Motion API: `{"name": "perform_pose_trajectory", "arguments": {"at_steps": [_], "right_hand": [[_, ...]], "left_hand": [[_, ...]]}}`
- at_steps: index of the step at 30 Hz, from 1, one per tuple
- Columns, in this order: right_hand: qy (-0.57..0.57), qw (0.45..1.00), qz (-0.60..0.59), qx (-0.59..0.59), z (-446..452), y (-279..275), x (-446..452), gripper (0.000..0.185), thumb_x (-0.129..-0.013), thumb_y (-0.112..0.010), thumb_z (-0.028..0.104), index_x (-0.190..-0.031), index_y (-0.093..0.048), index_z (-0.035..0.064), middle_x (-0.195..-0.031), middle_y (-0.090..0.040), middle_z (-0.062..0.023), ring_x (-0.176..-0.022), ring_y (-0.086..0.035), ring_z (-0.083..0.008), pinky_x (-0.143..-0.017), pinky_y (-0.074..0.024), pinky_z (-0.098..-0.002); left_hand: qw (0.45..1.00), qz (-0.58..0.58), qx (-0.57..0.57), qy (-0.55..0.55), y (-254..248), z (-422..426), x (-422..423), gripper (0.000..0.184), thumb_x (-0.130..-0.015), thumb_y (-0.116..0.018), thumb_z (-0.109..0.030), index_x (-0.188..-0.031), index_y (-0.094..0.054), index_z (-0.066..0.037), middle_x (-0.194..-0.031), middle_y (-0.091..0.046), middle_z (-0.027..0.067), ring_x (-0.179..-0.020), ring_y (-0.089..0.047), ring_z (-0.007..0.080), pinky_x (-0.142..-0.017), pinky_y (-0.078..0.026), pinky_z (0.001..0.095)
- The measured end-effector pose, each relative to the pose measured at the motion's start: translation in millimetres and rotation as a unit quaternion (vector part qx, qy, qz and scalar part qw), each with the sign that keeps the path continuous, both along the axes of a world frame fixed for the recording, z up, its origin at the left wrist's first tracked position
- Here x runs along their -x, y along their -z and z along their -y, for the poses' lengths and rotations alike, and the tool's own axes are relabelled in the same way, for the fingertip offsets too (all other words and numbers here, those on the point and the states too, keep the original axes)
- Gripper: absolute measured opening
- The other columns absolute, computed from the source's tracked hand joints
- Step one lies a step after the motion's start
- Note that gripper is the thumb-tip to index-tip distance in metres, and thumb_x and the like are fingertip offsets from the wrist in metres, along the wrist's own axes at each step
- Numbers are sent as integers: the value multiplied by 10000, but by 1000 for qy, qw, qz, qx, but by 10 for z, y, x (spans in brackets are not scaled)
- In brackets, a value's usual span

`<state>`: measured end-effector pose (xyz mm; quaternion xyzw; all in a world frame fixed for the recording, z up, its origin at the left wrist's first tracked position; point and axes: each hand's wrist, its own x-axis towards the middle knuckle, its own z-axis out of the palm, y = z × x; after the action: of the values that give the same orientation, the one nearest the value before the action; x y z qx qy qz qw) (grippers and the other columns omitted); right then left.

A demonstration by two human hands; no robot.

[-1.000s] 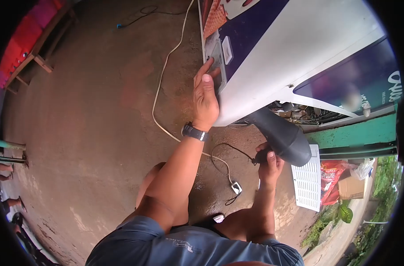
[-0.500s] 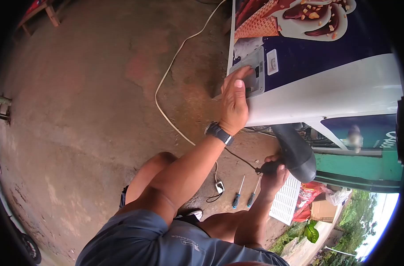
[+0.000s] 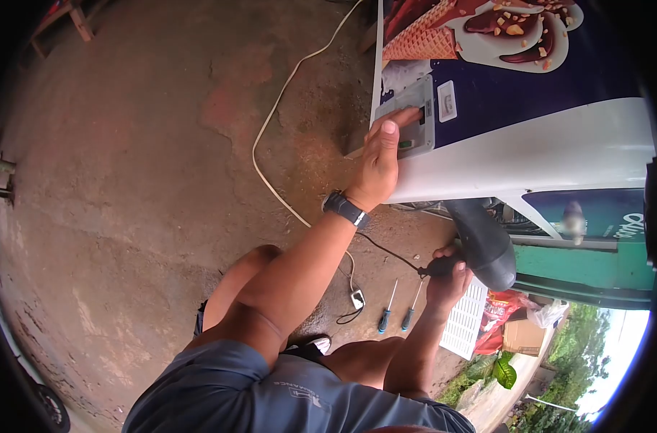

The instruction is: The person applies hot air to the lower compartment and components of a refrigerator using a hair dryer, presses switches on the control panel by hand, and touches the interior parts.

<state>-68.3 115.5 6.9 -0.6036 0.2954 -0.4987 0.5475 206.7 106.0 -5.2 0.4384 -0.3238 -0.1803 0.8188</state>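
My left hand (image 3: 380,160), with a black watch on the wrist, rests against the freezer-like cabinet (image 3: 516,141). Its fingers are stretched out and reach into the clear-covered control panel (image 3: 413,119); the fingertips touch the panel near a dark switch. My right hand (image 3: 448,283) is wrapped round the handle of a black blower or hair dryer (image 3: 483,245). Its nozzle end points up under the cabinet's lower edge, at an opening where dark parts show. A black cord (image 3: 390,251) runs from the handle to the left.
Two screwdrivers (image 3: 389,307) lie on the concrete floor (image 3: 162,180) near a white socket block (image 3: 357,298). A white cable (image 3: 274,108) curves across the floor. A white vented panel (image 3: 464,321), a red bag (image 3: 496,317) and a cardboard box (image 3: 523,336) are at the lower right.
The view has swung so that the cabinet's ice cream picture and the screwdrivers came into sight. My left fingers have reached farther onto the control panel. My right hand keeps its grip on the blower.
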Motion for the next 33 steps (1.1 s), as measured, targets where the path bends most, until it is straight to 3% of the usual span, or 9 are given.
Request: {"name": "perform_pose_trajectory", "arguments": {"at_steps": [3, 5, 12, 16, 18, 24, 33], "right_hand": [[2, 1000, -3, -14, -22, -27, -9, 451, -944, -641, 326, -1237, -544, -3, -963, -619, -148, -873, -611, -257, -757, -504, -368], [5, 1000, -5, -8, -16, -8, -1, 450, -944, -641, 325, -1237, -545, -3, -962, -618, -148, -874, -611, -257, -748, -505, -365], [15, 1000, -1, -13, -54, -58, -67, 453, -938, -647, 328, -1226, -554, -9, -952, -616, -148, -869, -610, -256, -717, -510, -355], [19, 1000, 3, 7, -14, -14, -39, 456, -935, -653, 338, -1215, -562, -11, -946, -618, -146, -861, -612, -253, -707, -509, -352], [-5, 1000, -27, 15, 13, 13, 33, 540, -944, -663, 383, -1327, -493, 43, -1000, -585, -110, -909, -587, -242, -689, -501, -325], [-5, 1000, -21, 0, 17, 28, 88, 511, -944, -666, 385, -1292, -506, 46, -1014, -572, -99, -909, -588, -237, -681, -502, -320], [-4, 1000, -13, 3, 19, 20, 69, 538, -929, -688, 369, -1314, -502, 43, -1012, -580, -104, -920, -589, -251, -712, -506, -327]], "left_hand": [[1000, -5, 0, 29, 10, -16, -68, 766, -1071, -127, -586, -1379, -583, -53, -1362, -614, 137, -1362, -458, 316, -1154, -294, 419], [998, 12, 21, 58, 5, -31, -103, 841, -1059, -151, -624, -1433, -477, 56, -1404, -561, 228, -1353, -495, 293, -1165, -314, 387], [998, 46, 1, 53, -64, -73, -103, 839, -1058, -149, -624, -1444, -468, 50, -1423, -546, 229, -1382, -468, 301, -1172, -306, 393], [997, 17, -1, 72, -57, -38, -92, 869, -1044, -141, -650, -1458, -452, 49, -1440, -531, 233, -1402, -447, 303, -1189, -282, 399], [997, 12, -13, 77, -59, -43, -94, 889, -1036, -135, -667, -1461, -448, 49, -1444, -528, 233, -1406, -443, 303, -1194, -274, 400], [995, -21, 16, 100, -73, -33, -124, 932, -1016, -128, -704, -1444, -466, 52, -1440, -534, 225, -1400, -448, 296, -1193, -273, 399], [999, -18, 12, 46, -32, 5, -25, 827, -1057, -172, -632, -1392, -517, 41, -1373, -584, 212, -1337, -505, 285, -1154, -319, 387]]}}
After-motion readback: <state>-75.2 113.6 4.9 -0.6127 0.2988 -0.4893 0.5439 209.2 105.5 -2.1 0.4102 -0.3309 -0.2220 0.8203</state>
